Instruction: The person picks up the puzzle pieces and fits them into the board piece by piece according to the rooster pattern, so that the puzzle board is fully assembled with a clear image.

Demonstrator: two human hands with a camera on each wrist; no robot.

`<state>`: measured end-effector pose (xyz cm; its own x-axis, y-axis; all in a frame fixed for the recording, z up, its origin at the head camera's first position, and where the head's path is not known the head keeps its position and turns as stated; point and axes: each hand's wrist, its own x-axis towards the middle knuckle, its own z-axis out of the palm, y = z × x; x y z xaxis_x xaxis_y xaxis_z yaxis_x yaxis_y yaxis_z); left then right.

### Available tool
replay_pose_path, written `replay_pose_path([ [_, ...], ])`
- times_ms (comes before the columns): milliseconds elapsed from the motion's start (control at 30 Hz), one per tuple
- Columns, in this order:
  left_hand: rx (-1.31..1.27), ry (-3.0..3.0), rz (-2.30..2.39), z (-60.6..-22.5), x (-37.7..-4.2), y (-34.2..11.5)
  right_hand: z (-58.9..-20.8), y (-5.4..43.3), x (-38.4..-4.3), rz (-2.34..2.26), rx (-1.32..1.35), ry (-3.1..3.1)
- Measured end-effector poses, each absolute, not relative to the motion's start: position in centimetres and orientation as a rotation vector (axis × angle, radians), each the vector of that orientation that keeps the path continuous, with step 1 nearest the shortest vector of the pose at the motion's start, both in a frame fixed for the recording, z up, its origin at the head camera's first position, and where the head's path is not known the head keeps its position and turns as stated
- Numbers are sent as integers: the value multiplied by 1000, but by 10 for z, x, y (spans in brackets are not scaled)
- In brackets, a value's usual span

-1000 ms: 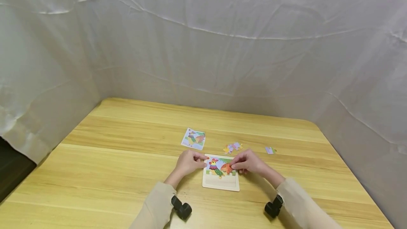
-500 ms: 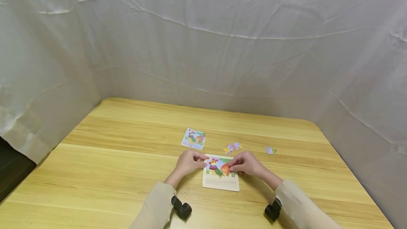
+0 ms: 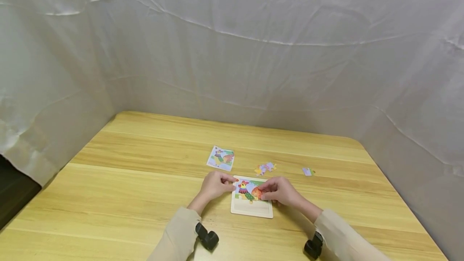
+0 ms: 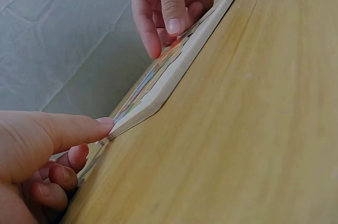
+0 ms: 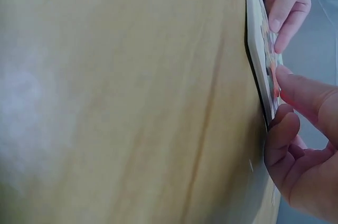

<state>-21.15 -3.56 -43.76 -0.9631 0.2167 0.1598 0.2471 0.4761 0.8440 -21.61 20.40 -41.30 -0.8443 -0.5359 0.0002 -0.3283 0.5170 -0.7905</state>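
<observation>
A square wooden puzzle tray (image 3: 250, 209) lies on the table; its upper part shows a colourful rooster picture, and bare wood shows along the near side. My left hand (image 3: 214, 185) holds the tray's left edge between thumb and index finger, the other fingers curled beside it in the left wrist view. Over the tray's right half, my right hand (image 3: 282, 190) has its thumb and index finger at an orange puzzle piece (image 3: 256, 193) in the rooster's tail. The fingers partly cover that piece. Its thumb (image 5: 296, 84) presses close on the picture in the right wrist view.
Several loose puzzle pieces (image 3: 265, 168) lie in a small cluster behind the tray. Farther right is a lilac and green piece (image 3: 308, 171). A rooster picture card (image 3: 220, 158) lies behind the left hand. Grey cloth (image 3: 232, 71) hangs around the wooden table (image 3: 145, 196).
My right hand has shifted slightly left and toward the near side over the orange piece, its thumb and index finger now a little wider apart. The left hand and tray have stayed put.
</observation>
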Motion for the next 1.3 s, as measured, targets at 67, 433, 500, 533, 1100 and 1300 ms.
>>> replay_pose_path([
  [67, -419, -2673, -1539, -438, -212, -36, -413, 204, -216, -1231, -732, 2519],
  [433, -411, -2677, -1555, -437, -211, -35, -415, 201, -215, -1153, -832, 2577],
  [500, -410, -2677, -1558, -437, -211, -35, -415, 201, -215, -1169, -872, 2575],
  [533, -411, -2678, -1557, -436, -211, -35, -415, 202, -215, -1182, -893, 2569],
  [1100, -417, -2676, -1567, -435, -210, -36, -408, 202, -214, -1105, -820, 2582],
  [1300, -419, -2675, -1561, -435, -210, -35, -412, 206, -217, -1127, -807, 2558],
])
